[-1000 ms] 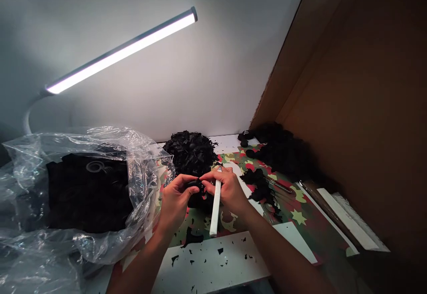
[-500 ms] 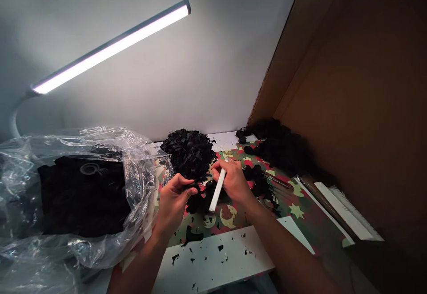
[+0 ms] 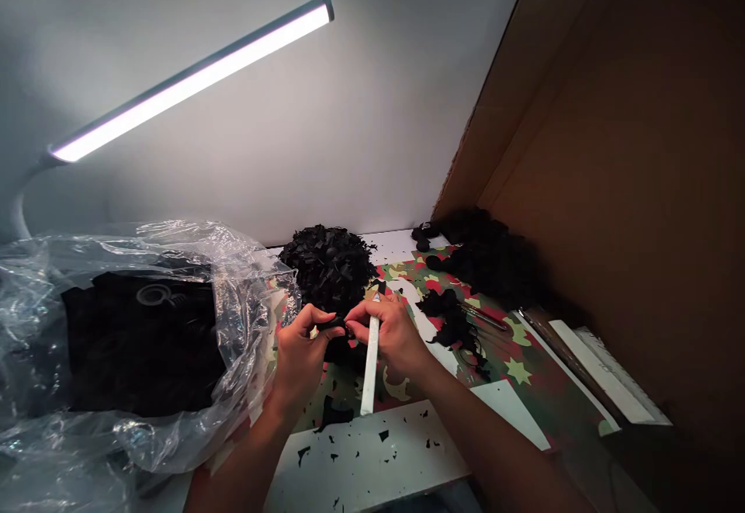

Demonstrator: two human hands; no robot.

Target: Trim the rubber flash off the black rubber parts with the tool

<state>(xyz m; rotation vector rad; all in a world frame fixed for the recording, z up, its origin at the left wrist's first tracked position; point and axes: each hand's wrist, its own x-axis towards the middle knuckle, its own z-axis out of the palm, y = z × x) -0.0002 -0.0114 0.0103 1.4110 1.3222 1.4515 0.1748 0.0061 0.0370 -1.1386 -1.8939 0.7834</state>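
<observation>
Above patterned sheet [image 3: 518,371], hands [image 3: 345,334] pinching black piece [image 3: 331,324]

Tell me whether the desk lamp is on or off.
On: the lamp's long tube glows bright white along its length, and the wall behind it is lit.

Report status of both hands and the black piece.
Left hand pinching black piece. Right hand holding white stick, fingertips at the piece. Black scraps scattered nearer the wearer; none visibly blocking.
</observation>
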